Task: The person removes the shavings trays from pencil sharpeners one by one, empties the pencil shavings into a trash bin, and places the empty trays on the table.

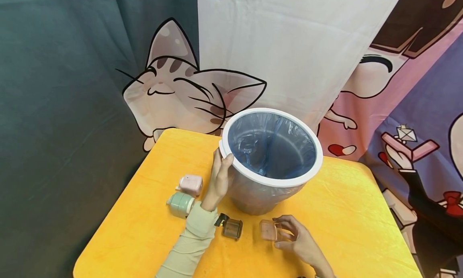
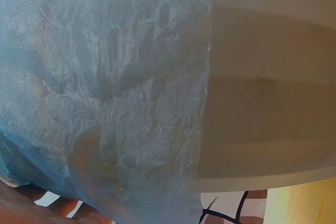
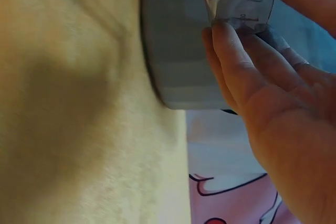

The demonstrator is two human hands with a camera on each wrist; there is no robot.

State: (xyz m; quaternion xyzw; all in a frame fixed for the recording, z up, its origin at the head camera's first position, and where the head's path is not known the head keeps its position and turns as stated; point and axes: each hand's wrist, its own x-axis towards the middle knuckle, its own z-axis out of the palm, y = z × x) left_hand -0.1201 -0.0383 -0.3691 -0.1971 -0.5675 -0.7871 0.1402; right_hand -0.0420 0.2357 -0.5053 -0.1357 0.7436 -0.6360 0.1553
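Observation:
A round trash can (image 1: 253, 195) with a white rim and a blue plastic bag inside stands tilted toward the viewer on the table. My left hand (image 1: 218, 179) grips its rim at the left, thumb over the top. In the left wrist view the blue bag (image 2: 105, 77) shows through beside the can's wall (image 2: 268, 103). Between thumb and fingers, my right hand (image 1: 298, 238) holds a small see-through pinkish cup (image 1: 268, 230) just in front of the can. The same cup (image 3: 239, 3) appears at the fingertips in the right wrist view.
Between the hands lies a brown see-through container (image 1: 232, 228) with a black piece (image 1: 222, 219) at its left. Left of my forearm lie a green container (image 1: 181, 204) and a pale pink one (image 1: 191, 184). A cartoon-printed curtain (image 1: 296, 41) hangs behind the yellow table (image 1: 137, 229).

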